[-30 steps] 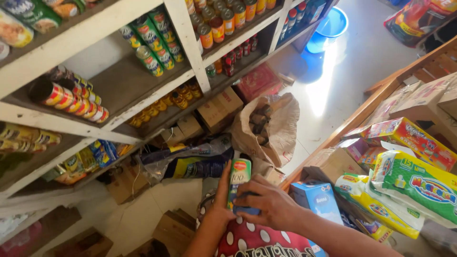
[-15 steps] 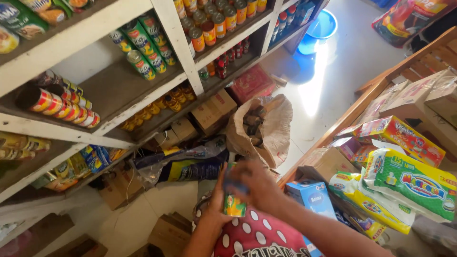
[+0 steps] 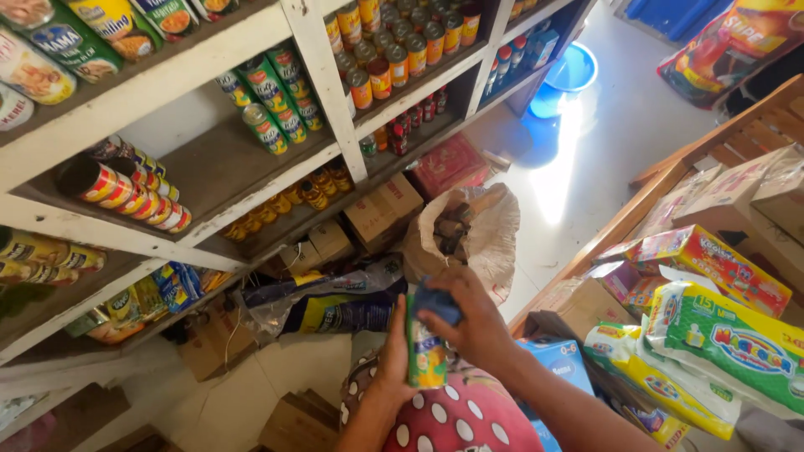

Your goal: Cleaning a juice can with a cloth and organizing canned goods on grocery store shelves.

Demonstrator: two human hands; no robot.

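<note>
Left hand (image 3: pixel 394 356) grips upright from below; right hand (image 3: pixel 473 322) curls fingers over it.

Green-yellow labelled can (image 3: pixel 425 362) upright, centre; green cans (image 3: pixel 272 100) on shelf; bright green-yellow packs (image 3: pixel 729 347) stacked at right.

Daylight glares off the pale floor (image 3: pixel 578 167); shelves (image 3: pixel 209 167) sit shadowed; edges bend; slight blur throughout.
</note>
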